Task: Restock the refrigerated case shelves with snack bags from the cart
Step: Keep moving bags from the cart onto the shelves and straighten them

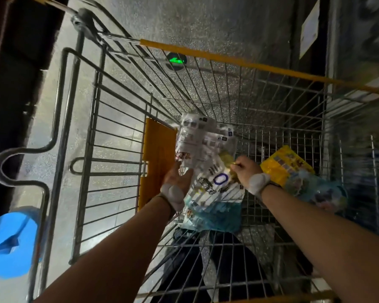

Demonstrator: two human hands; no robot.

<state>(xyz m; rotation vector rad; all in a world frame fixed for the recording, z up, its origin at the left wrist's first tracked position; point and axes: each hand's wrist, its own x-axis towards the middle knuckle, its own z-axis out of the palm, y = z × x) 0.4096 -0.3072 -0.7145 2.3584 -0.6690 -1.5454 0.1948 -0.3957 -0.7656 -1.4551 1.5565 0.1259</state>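
Nearest the camera, two bare forearms reach down into a wire cart [271, 68], w/ a person's dark trouser legs showing through the mesh below. At the cart bottom, approx centre, lies a loose stack of white snack bags [206, 154], printed w/ small dark squares and a blue oval mark; a teal-and-white bag [217, 215] sits at the near end of the pile. The stack's long axis runs near-to-far, tilting a little left at the far end. The left hand [176, 179] is at the stack's left edge, fingers fairly straight and spread under or against the bags, more supporting than pinching; can't tell if the thumb hooks the edge. The right hand [242, 171] is on the stack's right side, fingers curled, seeming to pinch the top bag near a yellowish patch, though blur hides the exact contact. Both hands are about level along the pile, so the bags lie between them: left hand to the left, right hand to the right. Judgement: the lift calls for both hands closing inward, then raising the stack along its length. Right of the right wrist, a yellow bag [287, 167] and a pale blue clear bag [315, 189] lie apart from the stack, against the cart's right wall. An orange flap [158, 154] stands left of the pile. Far left, a blue lump [11, 243] sits outside the cart on the floor.
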